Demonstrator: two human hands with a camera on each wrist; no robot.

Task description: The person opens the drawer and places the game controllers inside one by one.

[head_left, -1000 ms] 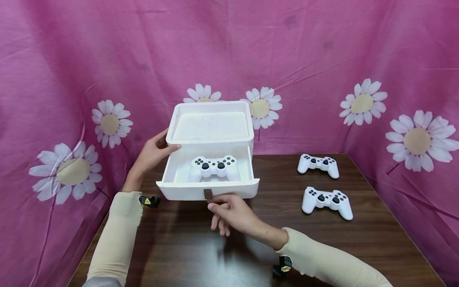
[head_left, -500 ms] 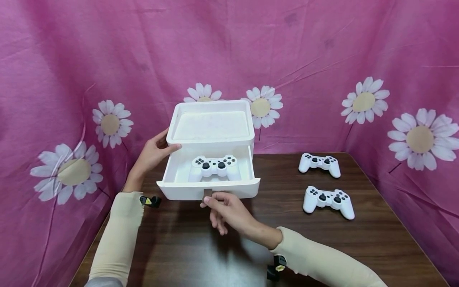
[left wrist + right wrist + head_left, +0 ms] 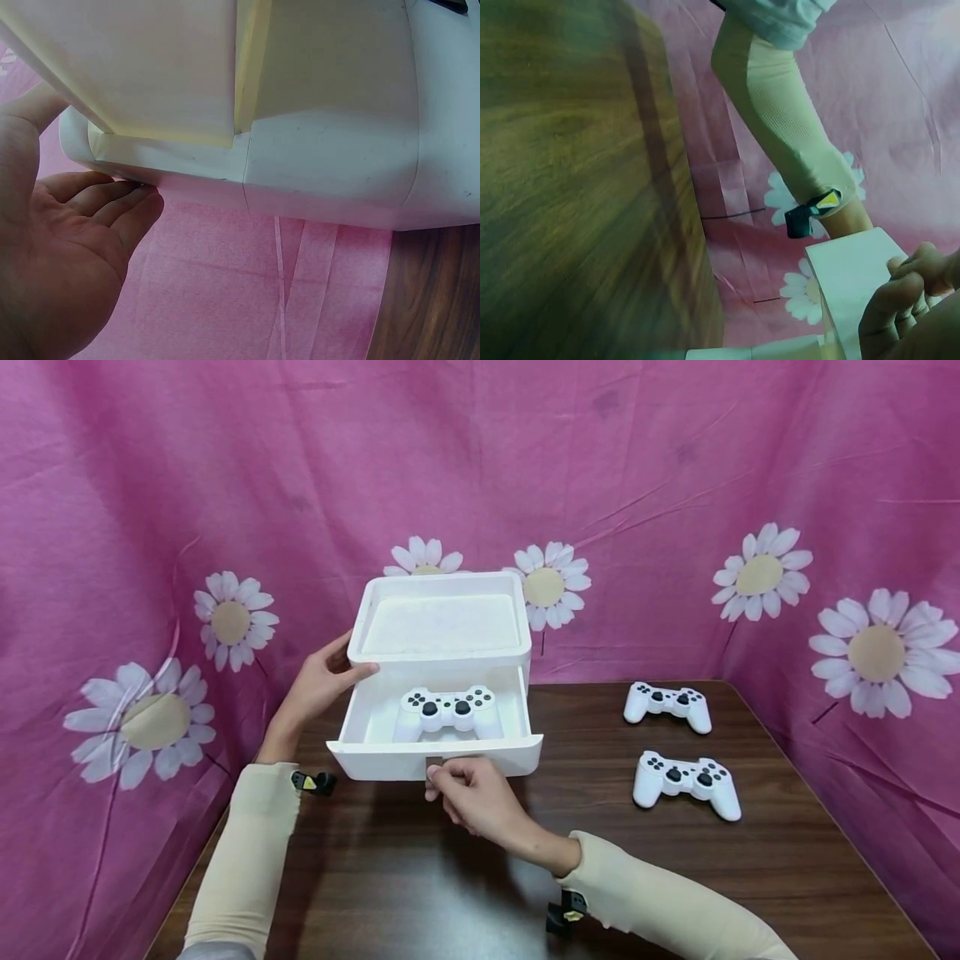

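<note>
A white drawer unit [image 3: 440, 656] stands at the back of the table, its tray-like top rimmed. Its drawer [image 3: 390, 762] is pulled out, with a white game controller [image 3: 450, 714] lying inside. My left hand [image 3: 318, 681] grips the unit's left front corner, thumb along the front edge; the left wrist view shows the fingers [image 3: 124, 199] against the side wall. Low on the drawer front, my right hand [image 3: 480, 797] pinches the small dark pull tab [image 3: 433, 762] between thumb and curled index finger. In the right wrist view, the drawer front [image 3: 855, 266] appears beside those fingers.
Two more white game controllers lie on the right of the brown wooden table [image 3: 600, 827], one farther back [image 3: 667, 707] and one nearer [image 3: 686, 783]. Pink cloth [image 3: 645, 468] printed with white daisies hangs behind and at both sides.
My right hand has shifted slightly left and its fingers have closed on the pull tab. The drawer stays about as far out. My left hand has kept its place.
</note>
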